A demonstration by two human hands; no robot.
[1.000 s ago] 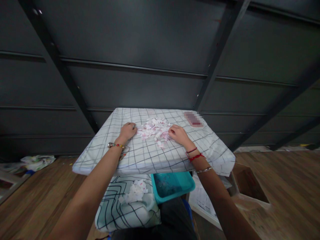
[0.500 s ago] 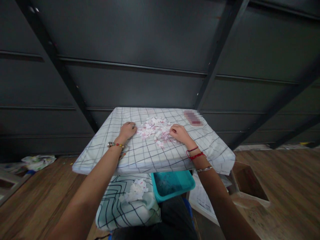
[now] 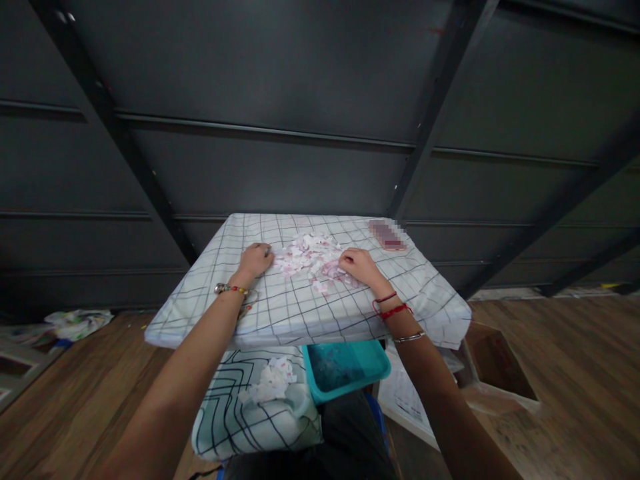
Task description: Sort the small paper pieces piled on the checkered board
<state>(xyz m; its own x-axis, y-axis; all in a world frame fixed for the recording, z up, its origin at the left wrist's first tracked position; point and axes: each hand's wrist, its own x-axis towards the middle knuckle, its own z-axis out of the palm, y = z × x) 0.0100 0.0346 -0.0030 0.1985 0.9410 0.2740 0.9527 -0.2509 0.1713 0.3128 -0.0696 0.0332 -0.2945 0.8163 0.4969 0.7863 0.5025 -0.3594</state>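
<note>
Nearest me: teal basin point(image 3: 350, 388) at 12 o'clock, smaller scrap heap point(image 3: 274, 381) on patterned cloth point(image 3: 270, 427) at 11. On the gridded surface point(image 3: 300, 313) beyond, my left hand point(image 3: 256, 259), fingers bent, sits at 9 o'clock of the white-and-pink paper pile point(image 3: 306, 253), right hand point(image 3: 359, 265), fingers curled, at its 3 o'clock edge; can't tell if either grips a scrap. Farther out, pixelated pink slab point(image 3: 387, 235) at the pile's 2 o'clock, dark wall point(image 3: 275, 80) at 12.
</note>
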